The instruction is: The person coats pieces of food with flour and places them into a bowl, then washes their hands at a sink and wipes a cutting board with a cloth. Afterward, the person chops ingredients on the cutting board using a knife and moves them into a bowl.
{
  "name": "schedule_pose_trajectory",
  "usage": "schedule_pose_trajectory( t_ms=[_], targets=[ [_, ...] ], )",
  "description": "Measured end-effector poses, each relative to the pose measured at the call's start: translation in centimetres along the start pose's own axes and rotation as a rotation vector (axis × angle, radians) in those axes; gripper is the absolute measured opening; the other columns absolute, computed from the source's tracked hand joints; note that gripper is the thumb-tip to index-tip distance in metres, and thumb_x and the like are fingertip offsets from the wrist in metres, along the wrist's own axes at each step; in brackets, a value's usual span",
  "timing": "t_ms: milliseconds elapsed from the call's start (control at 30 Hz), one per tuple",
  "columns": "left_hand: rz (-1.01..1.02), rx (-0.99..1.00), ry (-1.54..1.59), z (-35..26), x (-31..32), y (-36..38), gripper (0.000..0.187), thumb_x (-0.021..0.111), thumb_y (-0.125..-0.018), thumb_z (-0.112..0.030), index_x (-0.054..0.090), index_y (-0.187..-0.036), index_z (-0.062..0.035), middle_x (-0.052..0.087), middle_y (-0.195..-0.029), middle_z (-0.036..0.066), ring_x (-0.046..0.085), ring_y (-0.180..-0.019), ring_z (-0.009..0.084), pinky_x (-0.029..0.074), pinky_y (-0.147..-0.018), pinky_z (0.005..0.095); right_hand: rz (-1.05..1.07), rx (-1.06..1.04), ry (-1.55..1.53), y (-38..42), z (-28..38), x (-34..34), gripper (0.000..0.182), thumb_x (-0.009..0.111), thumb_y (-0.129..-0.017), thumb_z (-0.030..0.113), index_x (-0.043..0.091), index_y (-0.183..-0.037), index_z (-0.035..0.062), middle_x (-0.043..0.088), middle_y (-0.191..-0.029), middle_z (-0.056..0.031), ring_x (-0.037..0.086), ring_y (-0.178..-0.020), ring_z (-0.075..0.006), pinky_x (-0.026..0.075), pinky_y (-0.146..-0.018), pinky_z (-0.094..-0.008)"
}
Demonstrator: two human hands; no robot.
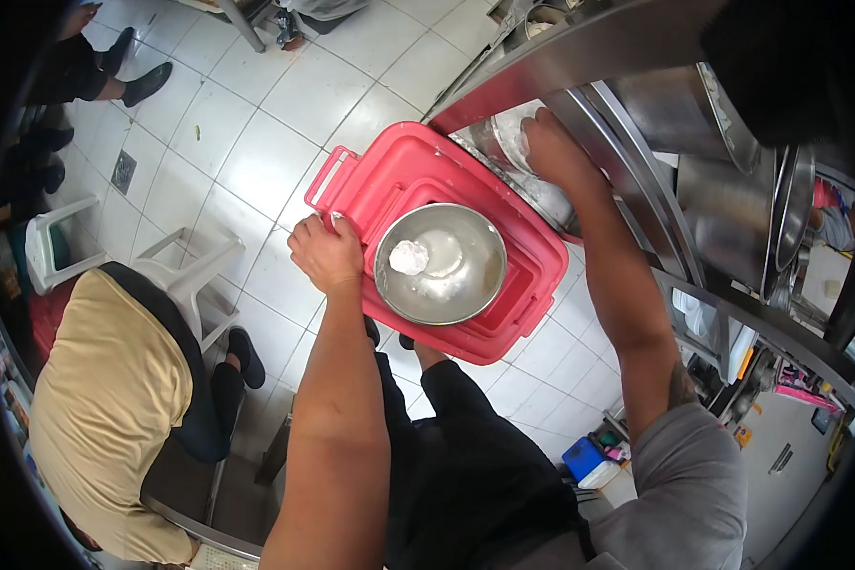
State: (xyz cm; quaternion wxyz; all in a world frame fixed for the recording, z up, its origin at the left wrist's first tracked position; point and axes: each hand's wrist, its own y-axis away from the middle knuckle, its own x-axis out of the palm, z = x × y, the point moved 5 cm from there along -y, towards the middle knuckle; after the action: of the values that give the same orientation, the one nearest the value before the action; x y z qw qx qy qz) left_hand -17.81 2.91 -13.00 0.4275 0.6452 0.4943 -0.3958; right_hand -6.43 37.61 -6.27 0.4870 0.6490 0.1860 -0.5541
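Note:
A steel mixing bowl [489, 271] sits on a red plastic lid [404, 157], with a lump of white dough or powder [408, 257] inside it. My left hand [327, 253] is closed over the lid's left edge beside the bowl, white residue on its fingertips. Under the steel counter, my right hand [553, 149] reaches to a metal container [489, 142] smeared with white powder. Its fingers are curled at the container's rim, and what they hold is partly hidden.
A steel counter frame [579, 57] with shelves and large pots [722, 209] stands at the right. At the left, a person in a tan shirt [114, 408] is bent near a white plastic stool [185, 275]. Another person's legs [104, 81] show at the upper left.

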Motion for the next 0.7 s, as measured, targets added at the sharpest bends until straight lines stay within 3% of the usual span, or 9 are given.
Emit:
schedule_pose_trajectory(
  t_ms=[100, 200, 300, 400, 500, 600, 700],
  targets=[
    [-0.003, 0.004, 0.003, 0.0, 0.1, -0.1, 0.039, 0.055, -0.089, -0.034, 0.066, -0.109, -0.0026, 0.062, -0.112, 0.016, 0.051, -0.113, 0.0351, 0.041, -0.098, 0.0473, -0.372, -0.015, -0.212, -0.5, 0.1, -1.0, 0.023, 0.058, -0.084, 0.003, 0.064, -0.106, -0.0026, 0.062, -0.113, -0.0279, 0.061, -0.108, -0.0401, 0.046, -0.096, -0.0464],
    [-0.003, 0.006, 0.000, 0.2, 0.3, 0.0, 0.038, 0.056, -0.088, -0.033, 0.065, -0.108, -0.0025, 0.061, -0.112, 0.015, 0.050, -0.112, 0.0341, 0.040, -0.097, 0.0466, -0.283, 0.056, -0.116, -2.1, 0.2, -0.4, 0.028, 0.062, -0.084, 0.009, 0.063, -0.110, -0.0034, 0.062, -0.113, -0.0293, 0.060, -0.109, -0.0428, 0.046, -0.096, -0.0462],
    [-0.009, 0.014, 0.004, 0.1, 0.4, -0.1, 0.037, 0.057, -0.087, -0.033, 0.065, -0.107, -0.0023, 0.061, -0.112, 0.015, 0.050, -0.112, 0.0337, 0.040, -0.097, 0.0463, -0.179, -0.071, -0.073, -3.5, -0.1, 0.9, 0.041, 0.066, -0.075, 0.011, 0.061, -0.115, 0.0033, 0.062, -0.115, -0.0229, 0.059, -0.109, -0.0404, 0.048, -0.092, -0.0470],
    [-0.011, 0.012, 0.001, 0.2, 0.4, 0.0, 0.037, 0.057, -0.087, -0.032, 0.065, -0.107, -0.0021, 0.061, -0.112, 0.015, 0.050, -0.112, 0.0340, 0.040, -0.097, 0.0465, -0.270, -0.022, -0.341, -3.7, -1.2, 1.3, 0.046, 0.066, -0.069, 0.009, 0.061, -0.114, 0.0037, 0.062, -0.116, -0.0219, 0.059, -0.110, -0.0398, 0.048, -0.093, -0.0467],
    [-0.014, 0.017, 0.004, 0.2, 0.4, 0.0, 0.037, 0.056, -0.087, -0.032, 0.065, -0.107, -0.0021, 0.061, -0.112, 0.015, 0.050, -0.112, 0.0341, 0.040, -0.097, 0.0466, -0.085, -0.010, -0.188, -4.5, -0.1, 1.0, 0.054, 0.069, -0.078, 0.010, 0.054, -0.130, -0.0001, 0.055, -0.130, -0.0283, 0.053, -0.123, -0.0411, 0.042, -0.104, -0.0440],
    [-0.023, 0.020, 0.013, 0.0, 0.4, 0.0, 0.037, 0.056, -0.087, -0.032, 0.065, -0.107, -0.0021, 0.061, -0.112, 0.015, 0.050, -0.112, 0.0342, 0.040, -0.097, 0.0467, -0.172, -0.046, -0.114, -7.0, -0.9, 3.2, 0.063, 0.069, -0.076, 0.005, 0.049, -0.136, 0.0031, 0.049, -0.139, -0.0253, 0.047, -0.131, -0.0400, 0.038, -0.108, -0.0426],
    [-0.025, 0.018, 0.003, 0.3, 0.5, 0.0, 0.037, 0.057, -0.087, -0.032, 0.065, -0.107, -0.0021, 0.061, -0.112, 0.015, 0.050, -0.112, 0.0343, 0.040, -0.096, 0.0470, -0.419, -0.240, 0.009, -9.0, -2.3, 4.7, 0.039, 0.072, -0.070, 0.016, 0.066, -0.106, 0.0025, 0.063, -0.114, -0.0226, 0.059, -0.110, -0.0382, 0.047, -0.094, -0.0460]
  ],
)
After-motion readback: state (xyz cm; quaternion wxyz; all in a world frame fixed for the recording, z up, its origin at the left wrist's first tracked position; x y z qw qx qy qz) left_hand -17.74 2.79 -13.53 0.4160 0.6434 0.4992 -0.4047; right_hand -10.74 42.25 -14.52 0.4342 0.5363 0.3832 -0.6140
